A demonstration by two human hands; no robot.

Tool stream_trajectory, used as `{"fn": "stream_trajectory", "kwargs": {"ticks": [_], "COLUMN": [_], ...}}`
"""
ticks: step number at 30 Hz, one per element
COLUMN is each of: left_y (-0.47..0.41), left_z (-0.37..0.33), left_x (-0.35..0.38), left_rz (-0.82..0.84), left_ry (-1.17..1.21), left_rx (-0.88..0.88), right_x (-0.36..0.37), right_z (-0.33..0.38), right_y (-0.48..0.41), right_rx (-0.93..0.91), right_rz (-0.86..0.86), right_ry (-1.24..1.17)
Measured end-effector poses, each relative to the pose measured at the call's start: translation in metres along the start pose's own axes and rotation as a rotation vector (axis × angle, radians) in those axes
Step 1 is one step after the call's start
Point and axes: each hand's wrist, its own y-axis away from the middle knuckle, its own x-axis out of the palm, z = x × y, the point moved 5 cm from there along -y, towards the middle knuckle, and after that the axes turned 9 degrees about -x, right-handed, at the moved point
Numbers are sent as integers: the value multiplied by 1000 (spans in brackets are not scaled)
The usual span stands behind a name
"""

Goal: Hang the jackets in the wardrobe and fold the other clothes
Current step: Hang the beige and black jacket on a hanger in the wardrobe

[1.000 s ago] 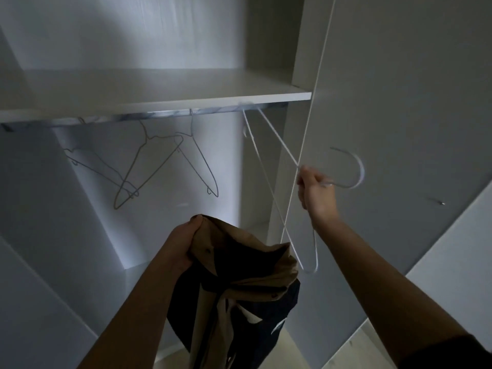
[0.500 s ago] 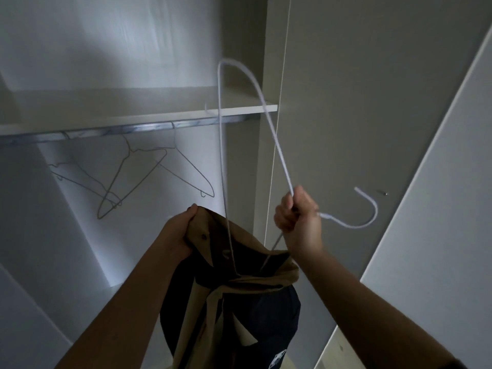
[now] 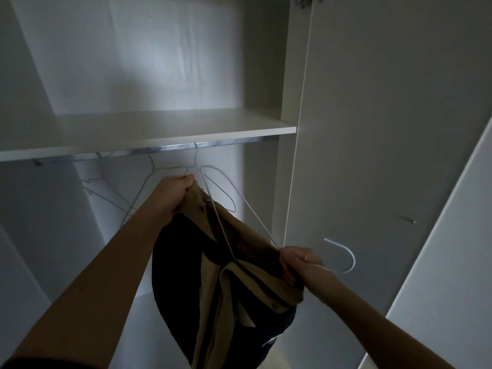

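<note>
Head view, dim light, looking into an open wardrobe [image 3: 290, 75].

Left hand [image 3: 178, 191] is raised in front of the hanging space. Its fingers [image 3: 186, 182] are curled tight and pinch the top edge of the jacket [image 3: 255, 235] near a button. Left forearm runs up from the lower left corner.

Right hand [image 3: 298, 265] is lower and to the right, close to the wardrobe door [image 3: 372, 155]. Its fingers are curled round the neck of a white hanger [image 3: 353, 258], and tan cloth from the jacket is bunched in the same grip. The hook sticks out to the right of the fist, open end up, free of anything.

The jacket is tan outside with a dark navy lining. It hangs stretched between the two hands, open at the top, with the bulk sagging below them, in front of the wardrobe's lower section. It is not on the rail.

The hanger's wire arms run up and left from the right fist across the jacket opening. One arm passes down into the opening. The rounded shoulder end rises above the cloth just right of the left hand.

The metal rail [image 3: 170, 147] sits right under the white shelf [image 3: 159, 129]. Several thin wire hangers [image 3: 153, 166] hang on it behind the left hand, tilted at different angles, nothing on them. Exact count is hard to tell.

A small metal bit [image 3: 412, 221] shows on the door face, too small to identify.
</note>
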Motion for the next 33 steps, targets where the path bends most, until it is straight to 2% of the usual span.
{"fn": "stream_trajectory", "kwargs": {"ticks": [3,11,15,19,26,31,33], "left_y": [-3,-6,-1,-4,3,49,65], "left_z": [-7,-10,-9,-7,-8,-19,-27], "left_x": [-8,-25,-18,-15,-16,31,49], "left_rz": [-79,-54,47,-26,-249,-150,-93], "left_ry": [-91,-56,-77,-179,-568,-816,-810], "left_rx": [38,16,116,186,431,741,817], "right_x": [3,3,5,5,16,36,38], "right_z": [5,24,19,18,17,-15,-16], "right_y": [2,0,1,-1,13,30,25], "right_rx": [-46,-136,-39,55,118,345,340], "right_rz": [0,-42,30,125,223,364,348], "right_ry": [32,35,239,401,502,590,594]}}
